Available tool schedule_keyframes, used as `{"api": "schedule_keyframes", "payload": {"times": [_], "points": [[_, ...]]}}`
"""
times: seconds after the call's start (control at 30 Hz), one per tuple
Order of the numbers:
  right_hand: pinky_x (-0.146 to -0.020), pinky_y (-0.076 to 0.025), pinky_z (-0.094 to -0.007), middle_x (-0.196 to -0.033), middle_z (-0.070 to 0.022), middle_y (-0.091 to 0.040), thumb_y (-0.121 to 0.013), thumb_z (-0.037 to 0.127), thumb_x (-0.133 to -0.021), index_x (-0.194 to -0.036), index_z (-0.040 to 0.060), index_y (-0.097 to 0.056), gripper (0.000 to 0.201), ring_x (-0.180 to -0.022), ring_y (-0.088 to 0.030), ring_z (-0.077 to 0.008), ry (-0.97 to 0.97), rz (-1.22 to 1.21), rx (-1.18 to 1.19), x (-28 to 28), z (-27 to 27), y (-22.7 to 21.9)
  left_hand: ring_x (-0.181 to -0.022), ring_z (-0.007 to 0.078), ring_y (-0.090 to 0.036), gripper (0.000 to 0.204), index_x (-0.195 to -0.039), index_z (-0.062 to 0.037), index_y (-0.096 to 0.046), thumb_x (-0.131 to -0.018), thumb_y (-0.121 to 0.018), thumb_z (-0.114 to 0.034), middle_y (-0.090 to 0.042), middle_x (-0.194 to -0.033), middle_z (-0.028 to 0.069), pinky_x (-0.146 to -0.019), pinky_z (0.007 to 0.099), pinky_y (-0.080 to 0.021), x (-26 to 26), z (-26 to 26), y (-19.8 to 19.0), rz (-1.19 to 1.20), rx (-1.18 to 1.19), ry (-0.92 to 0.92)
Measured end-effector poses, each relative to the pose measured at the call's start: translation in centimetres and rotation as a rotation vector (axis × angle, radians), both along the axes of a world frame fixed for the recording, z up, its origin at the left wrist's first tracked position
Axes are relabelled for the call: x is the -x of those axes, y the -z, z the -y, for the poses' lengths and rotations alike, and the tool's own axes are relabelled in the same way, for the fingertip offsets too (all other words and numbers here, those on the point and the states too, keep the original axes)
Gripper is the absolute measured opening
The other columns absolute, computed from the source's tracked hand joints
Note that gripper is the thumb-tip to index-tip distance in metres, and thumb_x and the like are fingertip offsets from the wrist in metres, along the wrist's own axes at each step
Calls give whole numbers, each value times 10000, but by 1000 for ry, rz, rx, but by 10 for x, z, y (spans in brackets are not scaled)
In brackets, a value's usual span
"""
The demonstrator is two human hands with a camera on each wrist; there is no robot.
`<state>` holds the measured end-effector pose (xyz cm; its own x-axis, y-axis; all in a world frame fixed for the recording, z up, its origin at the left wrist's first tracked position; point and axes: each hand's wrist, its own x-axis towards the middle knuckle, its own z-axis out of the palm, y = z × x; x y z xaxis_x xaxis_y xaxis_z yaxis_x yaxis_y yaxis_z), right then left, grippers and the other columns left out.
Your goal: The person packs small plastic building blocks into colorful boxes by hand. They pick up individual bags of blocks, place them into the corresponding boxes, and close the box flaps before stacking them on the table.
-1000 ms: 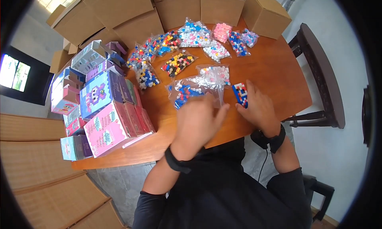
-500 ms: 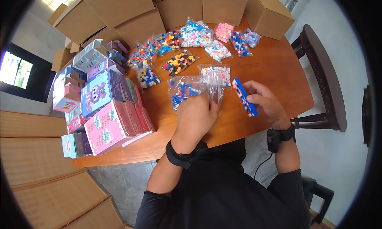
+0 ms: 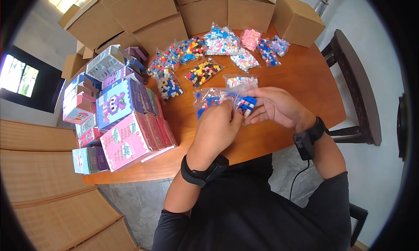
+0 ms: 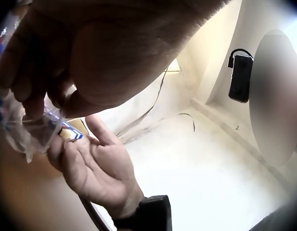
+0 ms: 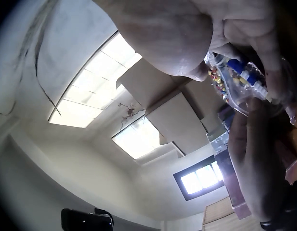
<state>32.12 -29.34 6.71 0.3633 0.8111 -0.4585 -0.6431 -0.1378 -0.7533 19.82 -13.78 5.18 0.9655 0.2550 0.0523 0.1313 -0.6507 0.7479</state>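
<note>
My left hand (image 3: 217,131) pinches the edge of a clear plastic bag (image 3: 208,93) with loose blue, red and white toy bricks inside. At the bag's mouth, my right hand (image 3: 279,106) holds a small panel of joined toy bricks (image 3: 248,103), blue on one face with white and red bricks. Its palm faces the bag and the panel sits at the fingertips. In the left wrist view the panel (image 4: 71,133) overlaps the crumpled bag film (image 4: 35,132). From the right wrist, blue and white bricks (image 5: 247,73) show between the two hands, partly hidden by fingers.
Just behind the hands lies a bag of white and pink bricks (image 3: 241,81). Several more bags of mixed bricks (image 3: 204,72) lie further back. Printed toy boxes (image 3: 126,140) are stacked on the left, and cardboard boxes (image 3: 161,33) line the back. A dark chair (image 3: 355,85) stands right.
My right hand picked up the brick panel from the table, tilted it and carried it left to the bag's mouth. My left hand reached the bag and now pinches its edge.
</note>
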Motion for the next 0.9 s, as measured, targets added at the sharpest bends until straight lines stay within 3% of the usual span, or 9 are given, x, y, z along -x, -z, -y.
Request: {"api": "schedule_keyframes", "payload": {"times": [0.17, 0.27, 0.37, 0.57, 0.7, 0.73, 0.83, 0.87, 0.9], "points": [[-723, -547, -280, -1015, -131, -636, -517, 100, -926, -1221, -26, -467, 324, -815, -662, -217, -104, 245, -40, 20, -6, -7, -594, 370, -576, 272, -716, 14, -559, -845, -603, -221, -560, -611, 197, -544, 437, -427, 6, -2, -18, 30, -7, -1], [-678, -537, -312, -930, -148, -648, -543, 63, -879, -1116, -32, -546, 255, -776, -660, -237, -197, 653, 173, 15, -8, 4, -582, 364, -586, 259, -693, -5, -558, -823, -619, -220, -564, -593, 177, -535, 435, -435, 7, 7, -12, 78, -138, -47], [-670, -509, -323, -854, -153, -638, -562, 42, -843, -1028, -19, -596, 198, -760, -643, -271, -27, 1403, 264, 20, -1, 3, -574, 358, -591, 226, -671, -18, -550, -799, -632, -186, -573, -589, 164, -520, 416, -446, 11, 8, -15, 151, -193, -97], [-686, -497, -339, -907, -136, -621, -596, -15, -793, -951, -3, -625, 161, -745, -616, -297, -68, 1635, -212, 21, 0, -21, -541, 353, -565, 214, -651, -17, -526, -779, -641, -144, -546, -568, 169, -505, 429, -439, 14, -10, -50, 284, -42, -136], [-690, -500, -338, -910, -120, -614, -620, -31, -771, -930, 8, -631, 164, -781, -615, -288, 118, 1614, -239, 26, -7, -34, -588, 306, -545, 271, -775, -13, -529, -763, -720, -205, -556, -672, 127, -554, 383, -440, 20, -4, -64, 221, 270, -148], [-691, -501, -336, -904, -116, -613, -627, -33, -764, -929, 12, -632, 171, -794, -617, -285, 153, 1594, -223, 26, -9, -31, -695, 303, -541, 318, -861, -8, -540, -746, -750, -217, -564, -775, 130, -648, 380, -447, 24, -7, -57, 390, -9, -23], [-691, -503, -331, -890, -107, -609, -650, -29, -748, -923, 22, -639, 183, -812, -616, -280, 132, 1599, -197, 23, -7, -20, -783, 314, -540, 300, -914, -5, -561, -746, -747, -169, -569, -831, 147, -713, 390, -437, 31, 5, -39, 429, -125, -8], [-691, -504, -329, -887, -105, -608, -657, -26, -743, -921, 25, -642, 186, -815, -615, -278, 97, 1608, -197, 23, -6, -17, -734, 315, -549, 221, -903, -8, -585, -764, -720, -114, -569, -789, 136, -663, 379, -445, 29, 4, -28, 482, -189, -61], [-696, -502, -322, -886, -99, -609, -662, -21, -739, -931, 25, -641, 198, -807, -614, -271, 135, 1629, -210, 23, -6, -16, -711, 296, -551, 180, -887, -9, -597, -775, -708, -96, -568, -773, 128, -644, 363, -443, 31, 3, -21, 462, -99, -69]]}}
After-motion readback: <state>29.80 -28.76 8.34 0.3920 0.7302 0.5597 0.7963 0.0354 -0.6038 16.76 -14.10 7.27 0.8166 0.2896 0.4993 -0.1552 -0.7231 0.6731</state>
